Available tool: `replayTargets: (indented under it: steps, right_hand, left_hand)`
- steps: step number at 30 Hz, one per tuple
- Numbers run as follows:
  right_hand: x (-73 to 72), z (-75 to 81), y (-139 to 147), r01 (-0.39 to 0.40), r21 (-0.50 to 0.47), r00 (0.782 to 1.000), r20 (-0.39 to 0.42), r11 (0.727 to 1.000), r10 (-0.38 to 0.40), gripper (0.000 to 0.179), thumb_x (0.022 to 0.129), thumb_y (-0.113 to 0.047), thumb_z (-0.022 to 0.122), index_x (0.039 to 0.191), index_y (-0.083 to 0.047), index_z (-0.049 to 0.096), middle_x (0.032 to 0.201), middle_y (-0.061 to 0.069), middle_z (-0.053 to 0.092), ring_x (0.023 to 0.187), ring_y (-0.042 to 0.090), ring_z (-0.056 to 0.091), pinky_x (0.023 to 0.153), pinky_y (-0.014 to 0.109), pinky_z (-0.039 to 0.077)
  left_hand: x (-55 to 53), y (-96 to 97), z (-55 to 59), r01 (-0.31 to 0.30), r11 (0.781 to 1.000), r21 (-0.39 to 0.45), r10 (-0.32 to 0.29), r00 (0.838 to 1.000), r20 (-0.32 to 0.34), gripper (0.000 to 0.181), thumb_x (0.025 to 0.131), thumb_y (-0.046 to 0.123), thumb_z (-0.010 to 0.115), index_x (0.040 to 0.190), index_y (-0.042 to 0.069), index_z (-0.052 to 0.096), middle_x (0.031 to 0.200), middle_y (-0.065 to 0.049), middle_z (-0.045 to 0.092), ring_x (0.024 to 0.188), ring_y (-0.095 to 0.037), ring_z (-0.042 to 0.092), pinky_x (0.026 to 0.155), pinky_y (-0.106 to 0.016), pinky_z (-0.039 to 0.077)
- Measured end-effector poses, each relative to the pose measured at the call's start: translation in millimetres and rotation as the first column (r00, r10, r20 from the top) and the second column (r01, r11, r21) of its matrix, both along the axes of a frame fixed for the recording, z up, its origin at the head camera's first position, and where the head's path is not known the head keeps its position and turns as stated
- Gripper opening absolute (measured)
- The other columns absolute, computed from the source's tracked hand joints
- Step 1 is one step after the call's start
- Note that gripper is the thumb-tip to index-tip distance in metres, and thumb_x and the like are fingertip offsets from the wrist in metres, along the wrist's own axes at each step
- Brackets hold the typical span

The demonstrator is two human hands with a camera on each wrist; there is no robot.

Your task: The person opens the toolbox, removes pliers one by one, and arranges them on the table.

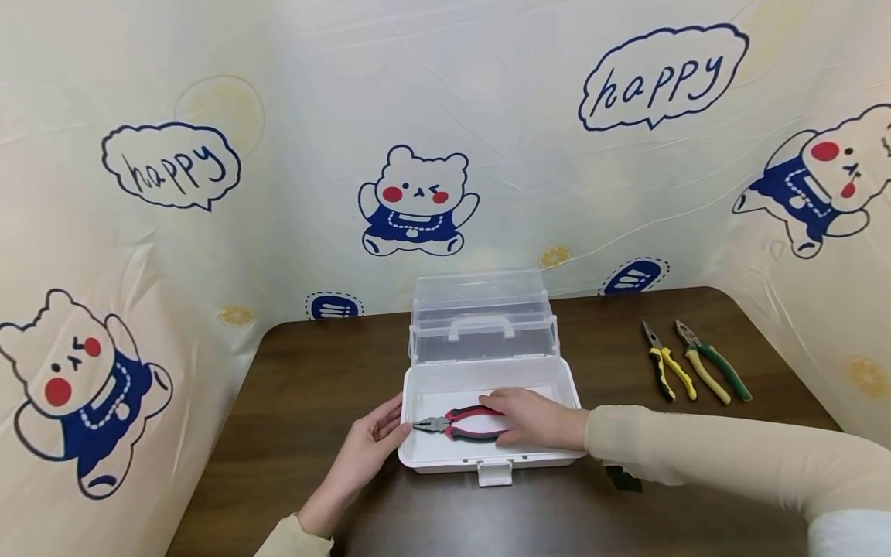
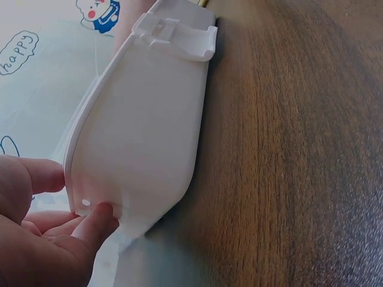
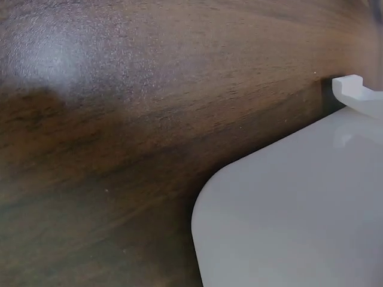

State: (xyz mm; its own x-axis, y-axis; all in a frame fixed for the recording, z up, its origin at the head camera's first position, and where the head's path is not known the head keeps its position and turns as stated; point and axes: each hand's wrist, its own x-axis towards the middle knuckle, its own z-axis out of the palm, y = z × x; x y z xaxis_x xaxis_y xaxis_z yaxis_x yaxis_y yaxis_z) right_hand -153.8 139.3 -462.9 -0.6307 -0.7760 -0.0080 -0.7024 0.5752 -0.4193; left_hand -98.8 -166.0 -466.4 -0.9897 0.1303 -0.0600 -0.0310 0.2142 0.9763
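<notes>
A white toolbox with a clear lid folded back lies open on the table. My left hand pinches the box's left rim; in the left wrist view the thumb and fingers are on either side of the wall's edge. Inside the box, my right hand grips the red and black handles of a pair of combination pliers, jaws pointing left, close over the white bottom. The right wrist view has only the box's outer wall, its latch and the table; the hand is outside it.
On the brown wooden table, yellow-and-black needle-nose pliers and green-and-cream pliers lie right of the box. The latch hangs at the box's front. A printed cloth surrounds the table's back and sides.
</notes>
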Motion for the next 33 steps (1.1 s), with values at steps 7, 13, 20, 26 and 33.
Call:
replayTargets:
  steps: [7, 13, 20, 26, 33]
  right_hand:
    - [-2.6, -3.8, -5, -0.033, -0.015, 0.998, -0.063, 0.999, 0.032, 0.056, 0.085, -0.013, 0.085, 0.134, 0.005, 0.064, 0.115, 0.011, 0.066, 0.103, 0.023, 0.062, 0.095, 0.034, 0.054]
    - [-1.8, -5.6, -6, -0.017, 0.009, 0.997, -0.069, 1.000, 0.017, 0.057, 0.085, -0.019, 0.086, 0.132, 0.007, 0.065, 0.111, 0.011, 0.064, 0.100, 0.023, 0.061, 0.094, 0.035, 0.053]
    - [0.1, -2.6, -7, 0.024, 0.034, 1.000, -0.020, 0.999, -0.023, 0.046, 0.085, -0.022, 0.087, 0.121, 0.002, 0.071, 0.103, 0.007, 0.063, 0.092, 0.017, 0.057, 0.087, 0.032, 0.052]
    - [1.3, 3.7, -7, 0.057, -0.012, 0.996, 0.071, 0.998, -0.056, 0.037, 0.081, -0.019, 0.087, 0.110, -0.001, 0.073, 0.094, 0.004, 0.061, 0.081, 0.012, 0.052, 0.074, 0.026, 0.049]
    - [3.3, 7.7, -5, 0.048, -0.033, 0.996, 0.076, 0.998, -0.046, 0.035, 0.080, -0.020, 0.089, 0.106, -0.002, 0.074, 0.090, 0.004, 0.062, 0.078, 0.009, 0.051, 0.070, 0.024, 0.048]
  left_hand:
    - [-0.7, 0.8, -0.3, -0.002, 1.000, 0.000, 0.002, 1.000, -0.011, 0.052, 0.097, -0.002, 0.068, 0.146, -0.009, 0.053, 0.141, -0.029, 0.060, 0.128, -0.040, 0.062, 0.098, -0.022, 0.054]
    - [-0.3, 1.1, -0.8, -0.007, 1.000, 0.000, 0.007, 1.000, -0.003, 0.052, 0.097, -0.002, 0.069, 0.147, -0.008, 0.053, 0.141, -0.028, 0.061, 0.127, -0.039, 0.063, 0.098, -0.024, 0.054]
    - [0.3, 2.1, -1.1, -0.008, 1.000, 0.031, 0.008, 1.000, 0.011, 0.053, 0.097, -0.003, 0.069, 0.147, -0.007, 0.053, 0.141, -0.027, 0.061, 0.128, -0.038, 0.062, 0.097, -0.021, 0.052]
    - [0.6, 2.3, 1.4, -0.006, 1.000, 0.015, 0.005, 1.000, 0.009, 0.052, 0.097, -0.003, 0.068, 0.147, -0.008, 0.053, 0.142, -0.028, 0.060, 0.128, -0.038, 0.062, 0.098, -0.021, 0.052]
    - [0.3, 2.3, 0.5, 0.002, 1.000, 0.017, -0.002, 1.000, 0.001, 0.053, 0.097, -0.003, 0.068, 0.147, -0.008, 0.052, 0.142, -0.028, 0.060, 0.128, -0.039, 0.062, 0.097, -0.020, 0.051]
